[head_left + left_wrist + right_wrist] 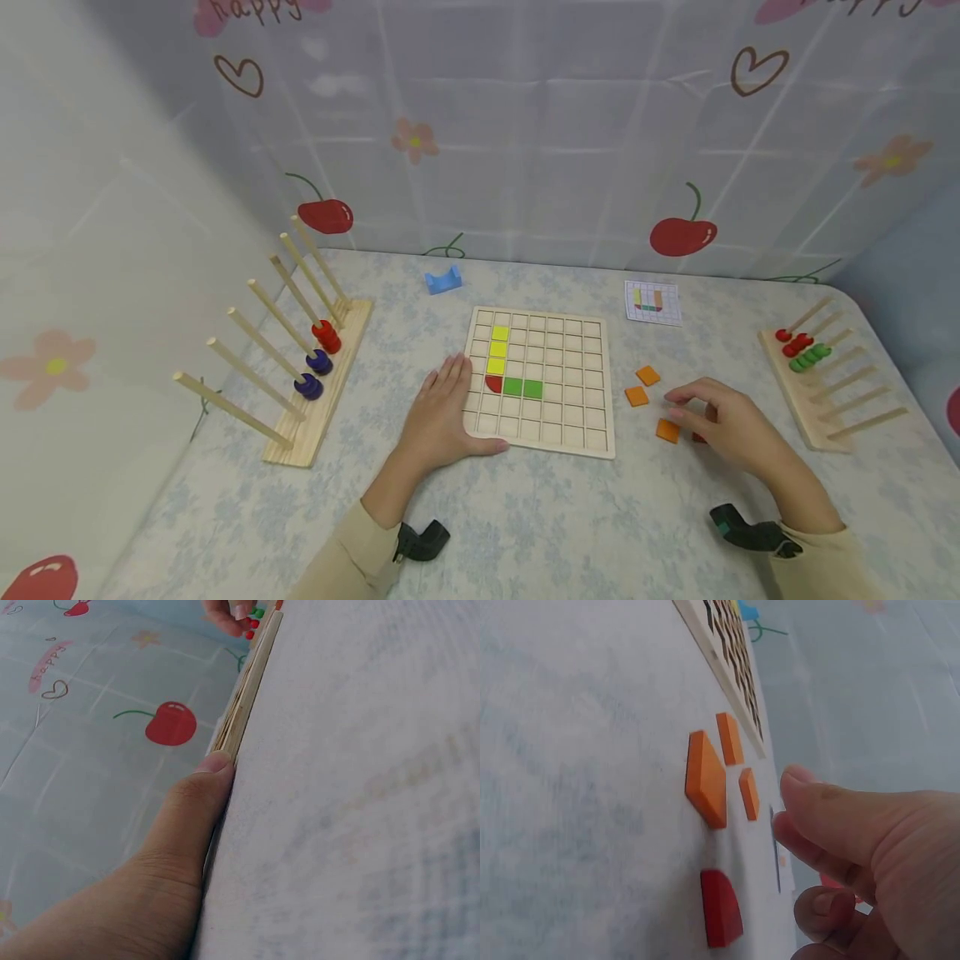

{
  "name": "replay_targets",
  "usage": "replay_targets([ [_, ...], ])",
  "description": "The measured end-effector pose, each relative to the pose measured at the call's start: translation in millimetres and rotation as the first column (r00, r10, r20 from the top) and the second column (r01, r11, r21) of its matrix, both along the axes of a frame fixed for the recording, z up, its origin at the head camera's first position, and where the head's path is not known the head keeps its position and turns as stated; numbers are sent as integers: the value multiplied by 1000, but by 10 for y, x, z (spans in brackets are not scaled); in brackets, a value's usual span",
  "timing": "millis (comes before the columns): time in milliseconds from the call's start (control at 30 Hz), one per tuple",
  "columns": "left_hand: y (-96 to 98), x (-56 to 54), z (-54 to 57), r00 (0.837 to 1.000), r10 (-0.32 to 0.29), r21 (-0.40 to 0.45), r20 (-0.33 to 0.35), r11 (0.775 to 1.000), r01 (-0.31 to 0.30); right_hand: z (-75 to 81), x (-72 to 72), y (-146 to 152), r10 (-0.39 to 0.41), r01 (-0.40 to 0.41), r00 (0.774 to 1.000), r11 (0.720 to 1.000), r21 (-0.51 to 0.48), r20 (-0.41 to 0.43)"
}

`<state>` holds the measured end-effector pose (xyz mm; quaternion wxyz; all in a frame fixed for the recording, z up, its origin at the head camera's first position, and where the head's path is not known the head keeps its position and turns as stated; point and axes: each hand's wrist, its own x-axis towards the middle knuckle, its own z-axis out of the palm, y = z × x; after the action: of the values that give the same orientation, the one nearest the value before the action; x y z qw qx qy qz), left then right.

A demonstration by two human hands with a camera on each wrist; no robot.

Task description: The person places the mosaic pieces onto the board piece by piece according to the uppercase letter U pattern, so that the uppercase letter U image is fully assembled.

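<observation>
My left hand [442, 417] rests at the left side of a wooden grid board [566, 436], fingers straight along it and thumb at its near edge. On the board lie a column of yellow square tiles [497, 350], a red quarter-round tile [493, 383] below them and two green tiles [522, 388] beside that. Just over the table to the right of the board hovers my right hand [731, 425], fingers loosely bent and nothing between thumb and forefinger. Under and beside it are three orange square tiles [637, 396] and another red quarter-round tile [721, 911], partly hidden in the head view.
A peg rack [337, 367] with red and dark blue beads stands at the left. Another rack [801, 400] with red and green beads stands at the right. Behind the board lie a blue holder [443, 282] and a pattern card [652, 317], near the curtain.
</observation>
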<state>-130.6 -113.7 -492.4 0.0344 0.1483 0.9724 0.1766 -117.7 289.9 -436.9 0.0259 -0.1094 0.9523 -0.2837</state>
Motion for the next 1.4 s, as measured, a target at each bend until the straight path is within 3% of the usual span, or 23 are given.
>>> replay_targets([
  [233, 2, 1, -4, 1000, 1, -4, -4, 1000, -1, -71, 112, 221, -8, 10, 998, 999, 32, -68],
  [533, -3, 3, 0, 1000, 0, 3, -8, 1000, 0, -107, 155, 307, -31, 30, 999, 996, 86, 14],
  [867, 5, 10, 17, 1000, 1, 3, -7, 1000, -1, -122, 194, 334, -8, 8, 1000, 999, 43, -7],
  [1400, 0, 7, 7, 1000, 0, 12, -8, 1000, 0, -151, 201, 335, -19, 18, 1000, 997, 68, 17],
])
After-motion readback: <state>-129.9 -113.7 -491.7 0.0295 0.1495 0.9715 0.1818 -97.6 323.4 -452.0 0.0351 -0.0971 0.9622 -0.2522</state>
